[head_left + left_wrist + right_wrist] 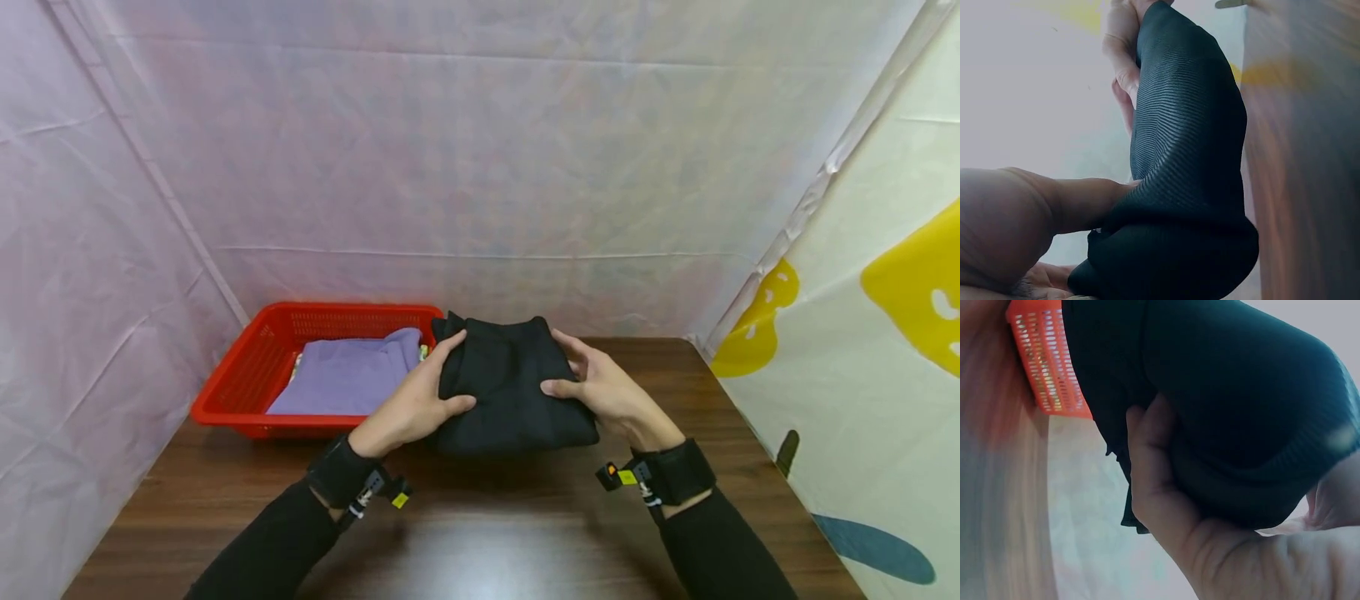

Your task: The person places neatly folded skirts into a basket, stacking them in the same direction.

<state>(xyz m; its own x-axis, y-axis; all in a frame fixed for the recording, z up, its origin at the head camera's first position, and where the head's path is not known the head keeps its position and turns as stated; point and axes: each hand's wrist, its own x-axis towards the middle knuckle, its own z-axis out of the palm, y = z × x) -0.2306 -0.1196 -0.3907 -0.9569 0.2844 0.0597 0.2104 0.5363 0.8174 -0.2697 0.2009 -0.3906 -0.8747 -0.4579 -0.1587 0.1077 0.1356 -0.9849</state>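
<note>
A folded black garment (510,383) is held up over the wooden table between both hands. My left hand (420,400) grips its left side, thumb on the near face and fingers toward the back. On the opposite side my right hand (607,387) grips it the same way, its thumb pressing the front. Fine ribbing shows on the black cloth (1179,125) in the left wrist view, with the left thumb (1091,200) against it. In the right wrist view the right hand (1179,506) curls into the cloth's folds. The fingers behind the garment are mostly hidden.
Left of the garment, a red plastic basket (240,392) stands on the table (480,533). A folded lavender cloth (348,375) lies in it, over a patterned piece. Pale fabric walls (487,167) enclose the table at the back and sides.
</note>
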